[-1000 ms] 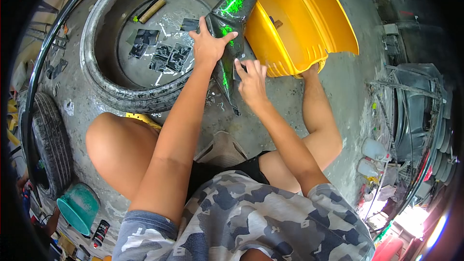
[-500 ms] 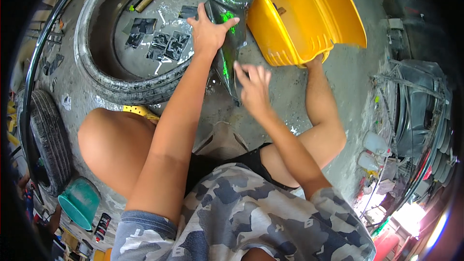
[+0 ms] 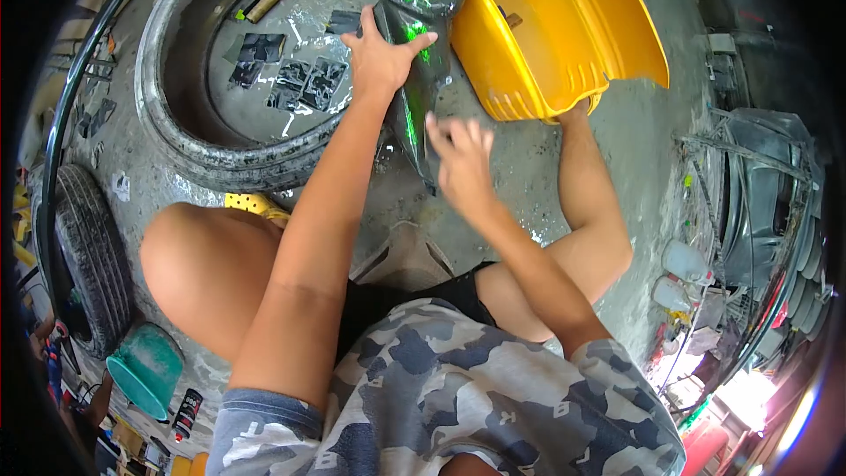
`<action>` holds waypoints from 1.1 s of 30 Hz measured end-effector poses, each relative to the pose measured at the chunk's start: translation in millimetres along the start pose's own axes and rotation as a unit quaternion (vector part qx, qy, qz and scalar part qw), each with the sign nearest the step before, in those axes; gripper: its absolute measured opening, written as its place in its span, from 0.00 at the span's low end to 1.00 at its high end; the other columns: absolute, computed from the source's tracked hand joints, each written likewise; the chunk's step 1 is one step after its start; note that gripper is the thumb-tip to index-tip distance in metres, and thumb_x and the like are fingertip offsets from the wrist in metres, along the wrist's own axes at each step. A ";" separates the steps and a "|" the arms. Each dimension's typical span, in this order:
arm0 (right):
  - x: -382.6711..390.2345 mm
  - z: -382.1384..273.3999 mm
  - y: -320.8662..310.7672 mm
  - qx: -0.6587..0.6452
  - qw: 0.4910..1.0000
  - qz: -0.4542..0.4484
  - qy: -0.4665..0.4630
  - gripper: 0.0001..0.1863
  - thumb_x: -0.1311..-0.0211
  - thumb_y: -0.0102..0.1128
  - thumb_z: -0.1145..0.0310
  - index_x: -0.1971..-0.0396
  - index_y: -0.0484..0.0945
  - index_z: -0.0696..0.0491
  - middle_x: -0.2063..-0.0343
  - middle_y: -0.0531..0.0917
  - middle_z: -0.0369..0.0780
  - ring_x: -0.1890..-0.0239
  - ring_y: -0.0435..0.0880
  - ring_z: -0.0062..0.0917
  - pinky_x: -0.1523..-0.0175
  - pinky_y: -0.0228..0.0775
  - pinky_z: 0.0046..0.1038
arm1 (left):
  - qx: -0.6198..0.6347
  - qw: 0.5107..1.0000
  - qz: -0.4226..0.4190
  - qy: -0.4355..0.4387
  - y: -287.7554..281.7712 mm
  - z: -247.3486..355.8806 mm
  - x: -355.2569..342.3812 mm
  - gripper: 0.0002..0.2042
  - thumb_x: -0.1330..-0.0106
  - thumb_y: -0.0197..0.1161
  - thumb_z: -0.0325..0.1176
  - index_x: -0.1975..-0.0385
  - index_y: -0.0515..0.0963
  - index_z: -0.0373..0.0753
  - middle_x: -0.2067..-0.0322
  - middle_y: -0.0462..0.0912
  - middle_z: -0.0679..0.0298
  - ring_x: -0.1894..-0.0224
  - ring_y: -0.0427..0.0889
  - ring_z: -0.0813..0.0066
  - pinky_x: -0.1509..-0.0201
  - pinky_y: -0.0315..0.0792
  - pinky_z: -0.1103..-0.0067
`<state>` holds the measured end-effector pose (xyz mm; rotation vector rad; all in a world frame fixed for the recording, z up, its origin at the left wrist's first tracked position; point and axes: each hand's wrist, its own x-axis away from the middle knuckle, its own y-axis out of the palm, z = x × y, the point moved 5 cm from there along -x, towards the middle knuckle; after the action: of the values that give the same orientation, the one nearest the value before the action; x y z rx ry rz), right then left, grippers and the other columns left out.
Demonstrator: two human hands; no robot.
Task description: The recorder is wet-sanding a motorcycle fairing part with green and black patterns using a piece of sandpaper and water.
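Two hands [image 3: 381, 53] [image 3: 460, 159] on dark panel [image 3: 423, 62]

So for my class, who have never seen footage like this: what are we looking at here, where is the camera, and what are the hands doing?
The one picture comes from a wide fisheye camera worn on the person's head, looking down, so straight edges bend near the rim. No machine is involved: the two bare arms rising from the lower edge are the person's own, and the bent knees suggest that they sit or squat low over a concrete floor.

The left hand grips a black panel with green markings, which stands on end. The right hand is open and blurred just beside the panel's lower part; whether it touches is unclear.

Behind the panel is a yellow plastic part. To the left lies an old tyre ringing some dark scraps. A teal bucket lies at the lower left.
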<state>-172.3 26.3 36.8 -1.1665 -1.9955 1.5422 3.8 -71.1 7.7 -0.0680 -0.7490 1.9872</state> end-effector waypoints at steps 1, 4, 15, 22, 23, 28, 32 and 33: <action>-2.9 3.0 0.9 0.000 1.000 0.002 -0.004 0.29 0.52 0.53 0.79 0.45 0.74 0.53 0.59 0.75 0.38 0.55 0.70 0.33 0.52 0.57 0.39 | 0.001 1.000 0.004 0.001 -1.6 0.7 -2.1 0.58 0.61 0.74 0.63 0.31 0.52 0.40 0.42 0.55 0.29 0.41 0.67 0.33 0.37 0.66 0.60; -22.5 14.1 -0.5 0.058 0.997 0.047 -0.035 0.28 0.53 0.53 0.80 0.46 0.75 0.55 0.60 0.75 0.39 0.55 0.70 0.33 0.51 0.56 0.39 | 0.012 1.000 0.005 0.003 0.3 4.4 -2.5 0.58 0.62 0.75 0.62 0.31 0.52 0.42 0.41 0.55 0.29 0.41 0.67 0.34 0.37 0.66 0.60; -31.0 15.4 -3.6 0.037 0.999 0.023 0.004 0.28 0.56 0.57 0.82 0.49 0.78 0.55 0.61 0.74 0.38 0.55 0.70 0.32 0.51 0.55 0.36 | -0.014 1.000 0.015 0.019 -0.4 8.6 2.1 0.56 0.60 0.75 0.61 0.32 0.52 0.44 0.44 0.58 0.32 0.47 0.73 0.34 0.42 0.70 0.60; -7.9 1.4 -14.6 -0.043 0.999 -0.001 -0.001 0.27 0.57 0.56 0.84 0.50 0.79 0.54 0.62 0.74 0.38 0.56 0.69 0.32 0.52 0.55 0.35 | -0.011 1.000 -0.007 -0.005 -4.0 8.0 1.2 0.58 0.61 0.74 0.63 0.31 0.51 0.42 0.41 0.57 0.31 0.42 0.69 0.36 0.38 0.66 0.60; -13.7 3.9 -15.8 -0.013 1.000 0.012 -0.014 0.28 0.58 0.56 0.84 0.50 0.79 0.54 0.63 0.74 0.37 0.55 0.69 0.32 0.51 0.54 0.36 | -0.010 1.000 -0.006 0.007 -0.9 11.0 2.7 0.58 0.61 0.74 0.64 0.31 0.51 0.42 0.41 0.57 0.31 0.42 0.69 0.36 0.38 0.66 0.60; 18.9 -29.3 -29.4 -0.047 0.998 -0.029 -0.013 0.26 0.58 0.58 0.80 0.52 0.79 0.56 0.61 0.74 0.38 0.55 0.69 0.32 0.52 0.55 0.37 | -0.025 1.000 0.006 -0.003 -1.0 2.7 1.5 0.59 0.62 0.74 0.64 0.31 0.51 0.40 0.42 0.58 0.32 0.43 0.70 0.37 0.39 0.68 0.61; -3.6 -15.8 -23.0 0.009 1.000 -0.007 -0.007 0.26 0.57 0.59 0.78 0.51 0.79 0.58 0.62 0.73 0.37 0.56 0.69 0.30 0.51 0.55 0.38 | -0.009 1.000 0.009 0.005 4.4 3.5 1.0 0.58 0.62 0.75 0.63 0.31 0.51 0.43 0.42 0.58 0.33 0.44 0.71 0.36 0.40 0.68 0.60; 0.6 -24.6 -27.1 0.005 1.000 -0.006 -0.011 0.26 0.57 0.59 0.78 0.51 0.79 0.58 0.62 0.73 0.37 0.56 0.69 0.30 0.51 0.55 0.38 | -0.011 1.000 0.012 0.003 0.7 0.2 -2.0 0.57 0.61 0.75 0.62 0.31 0.51 0.45 0.42 0.58 0.34 0.45 0.72 0.35 0.41 0.70 0.59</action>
<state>-165.9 40.3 69.9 -1.1378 -2.0017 1.5639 4.2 -73.1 7.0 -0.0965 -0.7688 1.9999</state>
